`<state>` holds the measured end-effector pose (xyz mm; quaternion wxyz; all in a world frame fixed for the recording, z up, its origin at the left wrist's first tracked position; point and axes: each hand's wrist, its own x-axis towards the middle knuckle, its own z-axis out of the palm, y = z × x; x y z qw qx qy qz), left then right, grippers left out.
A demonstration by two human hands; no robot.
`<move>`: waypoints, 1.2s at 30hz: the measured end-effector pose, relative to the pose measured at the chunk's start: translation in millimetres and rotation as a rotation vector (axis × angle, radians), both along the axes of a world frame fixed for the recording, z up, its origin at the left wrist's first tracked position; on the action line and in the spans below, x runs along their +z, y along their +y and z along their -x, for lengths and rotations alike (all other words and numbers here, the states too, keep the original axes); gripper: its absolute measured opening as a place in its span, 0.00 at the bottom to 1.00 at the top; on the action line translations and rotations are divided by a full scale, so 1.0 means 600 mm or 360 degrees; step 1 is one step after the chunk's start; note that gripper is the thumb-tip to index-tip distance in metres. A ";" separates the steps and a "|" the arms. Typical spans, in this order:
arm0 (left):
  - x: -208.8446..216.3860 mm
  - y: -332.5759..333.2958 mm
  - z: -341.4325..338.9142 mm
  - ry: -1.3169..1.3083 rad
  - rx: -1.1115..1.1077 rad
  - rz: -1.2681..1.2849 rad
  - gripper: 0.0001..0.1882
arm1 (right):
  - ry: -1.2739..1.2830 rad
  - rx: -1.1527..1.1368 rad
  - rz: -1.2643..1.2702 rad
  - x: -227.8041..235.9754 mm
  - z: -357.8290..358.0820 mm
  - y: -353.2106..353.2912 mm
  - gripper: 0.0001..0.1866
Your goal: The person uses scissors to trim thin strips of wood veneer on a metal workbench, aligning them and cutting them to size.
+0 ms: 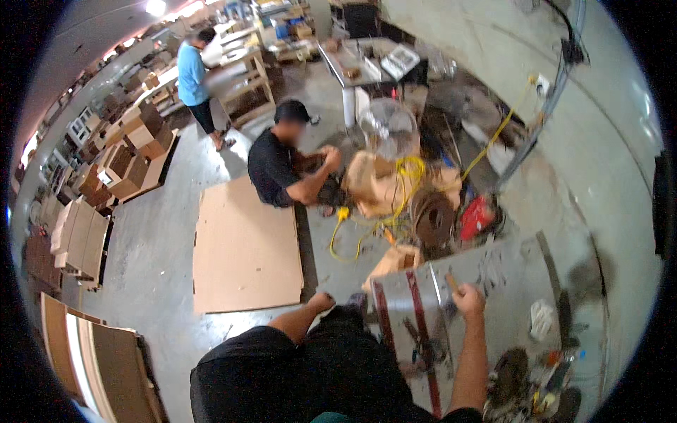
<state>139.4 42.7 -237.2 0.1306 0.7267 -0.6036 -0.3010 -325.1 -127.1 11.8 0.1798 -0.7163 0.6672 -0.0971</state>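
Observation:
My right hand (469,299) is closed around a short tan, wooden-looking piece (451,283), held over a grey metal-topped surface (486,271). Two dark red stripes (416,299) run along the near part of that surface. Dark tools (421,347), too blurred to name, lie across the stripes. By my knee, my left hand (322,302) is curled closed; whatever may be inside its fingers is hidden. A crumpled white piece (541,319) rests toward the surface's right edge.
A seated person in black (271,166) works beyond a cardboard sheet (247,247). Yellow cable (409,176), a brown round stack (431,217) and a red machine (479,217) crowd the floor ahead. Someone in blue (192,74) stands farther back. Boards (116,366) are at lower left.

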 end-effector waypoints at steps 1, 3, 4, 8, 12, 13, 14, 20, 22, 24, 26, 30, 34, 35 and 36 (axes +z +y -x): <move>-0.033 0.005 -0.035 -0.0326 -0.0354 0.0088 0.15 | -0.0129 0.0105 -0.0093 -0.026 0.014 -0.014 0.17; -0.093 0.042 -0.046 -0.0094 0.0137 0.0080 0.17 | -0.0131 0.0172 -0.0238 -0.049 0.012 -0.023 0.20; -0.112 0.067 -0.075 -0.0156 0.0194 -0.0210 0.17 | -0.0356 0.0310 -0.0390 -0.028 -0.004 -0.031 0.21; 0.025 0.066 -0.019 0.0644 0.0571 -0.0563 0.19 | -0.0234 -0.0017 -0.0310 -0.008 0.036 0.009 0.20; 0.057 0.099 -0.038 0.0506 0.0557 -0.0555 0.19 | -0.0299 -0.0064 -0.0225 0.026 0.017 0.021 0.16; 0.044 0.094 -0.041 0.0528 0.0532 -0.0528 0.18 | -0.0298 -0.0048 -0.0177 0.026 0.019 0.016 0.15; 0.054 0.093 -0.047 0.0543 0.0529 -0.0491 0.18 | -0.0277 -0.0051 -0.0178 0.026 0.011 0.014 0.15; 0.066 0.099 -0.036 0.0622 0.0727 -0.0470 0.17 | -0.0079 -0.0060 0.0038 0.030 -0.038 0.020 0.15; 0.012 0.114 -0.087 0.0526 0.0692 -0.0524 0.19 | -0.0125 -0.0018 0.0168 0.034 -0.064 0.012 0.15; 0.068 0.079 -0.041 0.0421 0.0580 -0.0553 0.19 | -0.0040 -0.0001 0.0142 0.026 -0.061 0.015 0.15; 0.051 0.083 -0.049 0.0462 0.0584 -0.0518 0.18 | 0.0021 0.0038 0.0077 0.030 -0.072 0.014 0.15; 0.048 0.085 -0.029 0.0422 0.0648 -0.0547 0.17 | 0.0299 0.0148 0.0258 -0.001 -0.073 0.030 0.13; 0.076 0.086 -0.023 0.0365 0.0617 -0.0612 0.17 | 0.0273 0.0080 0.0366 -0.022 -0.070 0.060 0.12; 0.078 0.087 -0.021 0.0365 0.0671 -0.0632 0.17 | 0.0253 0.0076 0.0399 -0.021 -0.069 0.066 0.12; 0.097 0.083 -0.018 0.0316 0.0542 -0.0603 0.18 | 0.0149 0.0094 0.0437 -0.020 -0.065 0.071 0.12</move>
